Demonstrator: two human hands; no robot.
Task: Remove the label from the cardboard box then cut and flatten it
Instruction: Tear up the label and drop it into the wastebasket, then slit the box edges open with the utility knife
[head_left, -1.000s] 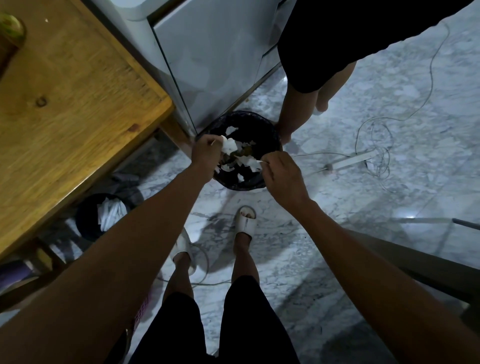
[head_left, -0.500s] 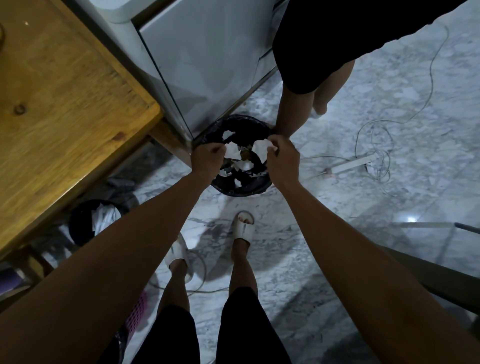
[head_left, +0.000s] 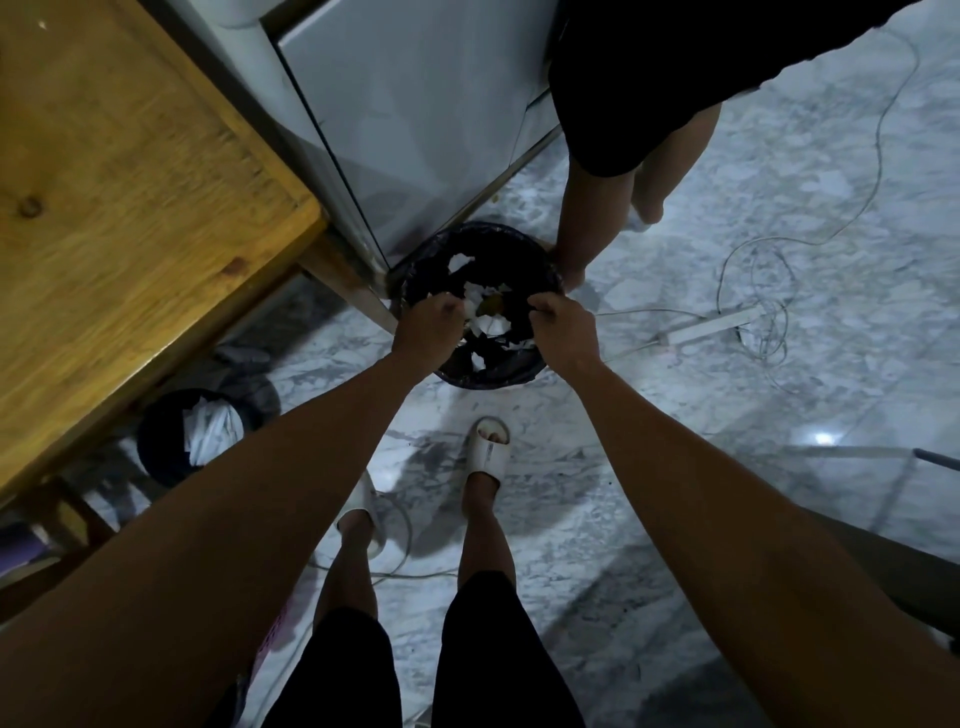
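Note:
Both my hands hang over a round bin with a black liner (head_left: 488, 383) on the floor. My left hand (head_left: 431, 327) is over the bin's left rim with its fingers curled in. Above the right rim, my right hand (head_left: 561, 325) has its fingertips pinched together, and no paper shows in it. Several torn white label scraps (head_left: 485, 317) lie inside the bin between the hands. The cardboard box is not in view.
A wooden table (head_left: 119, 197) fills the upper left, beside a white cabinet (head_left: 415, 104). Another person's legs (head_left: 587, 208) stand by the bin's far right rim. A power strip (head_left: 711, 325) and loose cables lie on the marble floor. A second small bin (head_left: 200, 431) sits under the table.
Half a second ago my right hand held a white scrap above the bin; that scrap is gone from the hand now. Both hands have stayed over the bin.

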